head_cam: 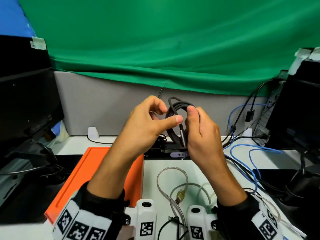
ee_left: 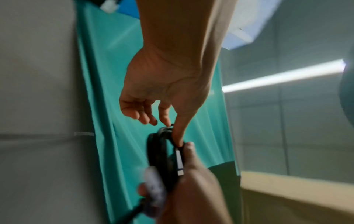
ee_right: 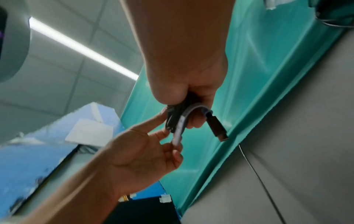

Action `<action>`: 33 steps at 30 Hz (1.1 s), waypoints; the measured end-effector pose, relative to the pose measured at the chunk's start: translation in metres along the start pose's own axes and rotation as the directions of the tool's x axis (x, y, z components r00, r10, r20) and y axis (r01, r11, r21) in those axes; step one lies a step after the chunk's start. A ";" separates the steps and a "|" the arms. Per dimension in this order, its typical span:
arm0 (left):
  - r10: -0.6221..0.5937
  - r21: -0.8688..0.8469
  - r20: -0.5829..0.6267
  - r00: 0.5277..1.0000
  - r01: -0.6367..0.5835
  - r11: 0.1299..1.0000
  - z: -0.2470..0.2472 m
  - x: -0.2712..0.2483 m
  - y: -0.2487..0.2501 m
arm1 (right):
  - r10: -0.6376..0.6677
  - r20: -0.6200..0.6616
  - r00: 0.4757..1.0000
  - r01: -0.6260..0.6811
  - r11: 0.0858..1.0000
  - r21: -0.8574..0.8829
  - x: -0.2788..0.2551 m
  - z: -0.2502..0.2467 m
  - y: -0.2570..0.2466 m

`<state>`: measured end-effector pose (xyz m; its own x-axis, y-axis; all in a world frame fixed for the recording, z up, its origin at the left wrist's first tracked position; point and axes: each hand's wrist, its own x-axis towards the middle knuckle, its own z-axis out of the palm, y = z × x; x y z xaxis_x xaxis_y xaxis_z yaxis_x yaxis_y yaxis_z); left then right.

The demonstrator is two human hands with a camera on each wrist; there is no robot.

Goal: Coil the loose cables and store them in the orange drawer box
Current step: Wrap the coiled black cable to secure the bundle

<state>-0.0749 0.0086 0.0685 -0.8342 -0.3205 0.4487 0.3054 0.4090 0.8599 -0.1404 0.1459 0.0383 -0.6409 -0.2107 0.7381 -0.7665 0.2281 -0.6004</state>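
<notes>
Clutching coiled cable [head_cam: 174, 105] in right hand [head_cam: 203, 135] fingers [ee_right: 193, 123], left hand [head_cam: 143, 124] pinching

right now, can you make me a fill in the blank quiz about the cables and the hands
The right hand grips a dark cable that is already ____.
The box beneath the left forearm is ____.
The silver cable lies on the table, held by ____ hand.
Missing words: coiled; orange; neither.
</notes>
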 end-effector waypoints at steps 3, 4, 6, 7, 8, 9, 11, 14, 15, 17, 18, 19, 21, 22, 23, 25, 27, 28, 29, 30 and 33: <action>-0.050 -0.075 0.082 0.995 0.056 0.996 0.002 0.001 -0.003 | 0.071 0.064 0.995 -0.076 0.994 0.075 0.002 -0.003 -0.001; -0.033 -0.060 0.106 0.994 0.039 0.997 0.005 0.001 -0.005 | 0.060 0.071 0.996 -0.064 0.996 0.056 0.002 -0.002 -0.003; 0.034 0.077 0.033 0.999 -0.036 0.996 0.013 0.002 -0.008 | -0.045 0.049 0.998 0.047 0.998 -0.052 0.000 0.000 -0.006; 0.065 0.158 -0.045 0.997 -0.057 0.986 0.017 0.002 -0.009 | -0.091 0.046 0.995 0.095 0.991 -0.096 -0.002 0.002 -0.007; 0.087 0.230 -0.120 0.989 -0.058 0.972 0.020 0.002 -0.009 | -0.115 0.047 0.992 0.120 0.985 -0.125 -0.003 0.004 -0.008; 0.096 0.302 -0.183 0.978 -0.037 0.953 0.021 0.002 -0.009 | -0.126 0.054 0.991 0.132 0.980 -0.148 -0.005 0.007 -0.008; 0.089 0.396 -0.244 0.966 0.015 0.918 0.023 0.001 -0.011 | -0.122 0.083 0.989 0.135 0.975 -0.178 -0.006 0.011 -0.006; -0.053 0.386 -0.114 0.992 0.094 0.918 0.014 0.001 -0.011 | -0.096 0.114 0.989 0.117 0.975 -0.187 -0.004 0.011 0.000; -0.112 0.271 0.017 0.994 0.103 0.957 0.008 0.000 -0.008 | -0.093 0.113 0.989 0.113 0.976 -0.188 -0.002 0.008 0.001; -0.187 0.143 0.257 0.948 0.154 0.978 -0.008 -0.003 0.000 | -0.061 0.131 0.989 0.085 0.980 -0.182 0.002 0.000 0.004; -0.228 0.200 0.305 0.925 0.171 0.965 -0.015 -0.004 0.003 | -0.038 0.154 0.987 0.067 0.980 -0.188 0.004 -0.003 0.004; -0.275 0.295 0.305 0.912 0.184 0.937 -0.020 -0.005 0.004 | -0.024 0.179 0.984 0.060 0.978 -0.199 0.004 -0.005 0.005; -0.319 0.479 0.225 0.921 0.181 0.859 -0.022 -0.005 0.003 | -0.008 0.212 0.977 0.053 0.977 -0.207 0.004 -0.003 0.004; -0.321 0.548 0.193 0.927 0.170 0.819 -0.021 -0.006 0.003 | 0.000 0.227 0.974 0.046 0.979 -0.199 0.003 -0.001 0.004; -0.313 0.607 0.174 0.934 0.149 0.781 -0.020 -0.007 0.003 | 0.008 0.242 0.970 0.037 0.982 -0.183 0.002 0.001 0.005; -0.276 0.716 0.139 0.951 0.096 0.692 -0.019 -0.008 0.001 | 0.024 0.268 0.963 0.012 0.991 -0.133 0.001 0.001 0.005; -0.201 0.727 0.143 0.969 0.035 0.685 -0.019 -0.007 -0.002 | 0.026 0.287 0.957 0.001 0.996 -0.094 0.001 0.000 0.002; -0.155 0.653 0.180 0.971 0.000 0.757 -0.018 -0.006 -0.001 | 0.028 0.293 0.956 -0.003 0.997 -0.083 0.001 0.000 0.001; -0.088 0.505 0.231 0.969 -0.042 0.862 -0.015 -0.005 -0.001 | 0.031 0.294 0.955 -0.011 0.998 -0.070 0.001 0.000 -0.002; -0.020 0.331 0.266 0.964 -0.071 0.941 -0.011 -0.005 -0.001 | 0.034 0.289 0.957 -0.021 0.999 -0.048 0.001 -0.001 -0.004; 0.100 0.127 0.170 0.980 -0.123 0.984 0.002 0.001 -0.008 | 0.028 0.269 0.963 -0.031 0.999 0.009 0.004 -0.005 -0.009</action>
<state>-0.0786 0.0067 0.0617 -0.8650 -0.1283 0.4850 0.3448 0.5502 0.7605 -0.1354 0.1482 0.0485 -0.6494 -0.4523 0.6112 -0.7464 0.2259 -0.6259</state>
